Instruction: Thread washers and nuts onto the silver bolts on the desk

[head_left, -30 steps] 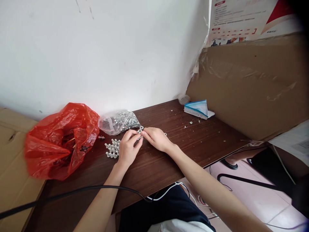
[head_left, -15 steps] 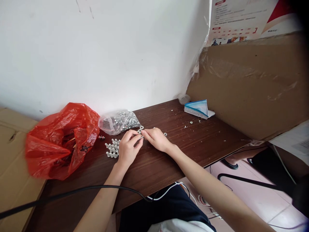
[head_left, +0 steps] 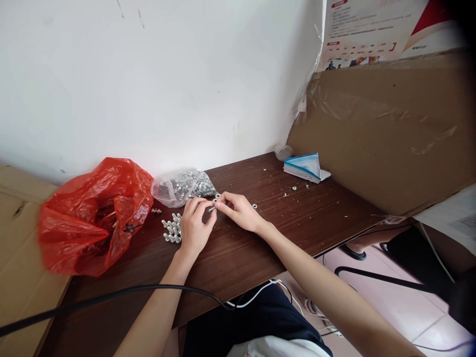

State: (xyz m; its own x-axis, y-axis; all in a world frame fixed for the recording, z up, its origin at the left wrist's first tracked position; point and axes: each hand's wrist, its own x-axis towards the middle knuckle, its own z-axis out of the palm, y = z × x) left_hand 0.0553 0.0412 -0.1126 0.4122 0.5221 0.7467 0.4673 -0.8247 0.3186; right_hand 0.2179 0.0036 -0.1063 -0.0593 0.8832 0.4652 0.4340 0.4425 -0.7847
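Note:
In the head view, a small metal bolt sits between the thumb and fingers of my left hand, just above the table. The thumb and forefinger of my right hand are pinched together at the bolt's upper end; what lies between those fingertips is too small to make out. Flat washers lie just behind the fingertips, partly covered. Another washer is on the table beyond my right hand. Left of my left hand stands a tight group of pale metal wing-shaped pieces.
A clear plastic bag of metal hardware lies against the wall, beside a red plastic bag. A blue-and-white packet rests at the back right of the brown table. A black cable crosses in front of my left forearm.
Both hands have shifted slightly left and up. My right fingers have bent into a pinch at the bolt, and the bolt shows more between my left fingers.

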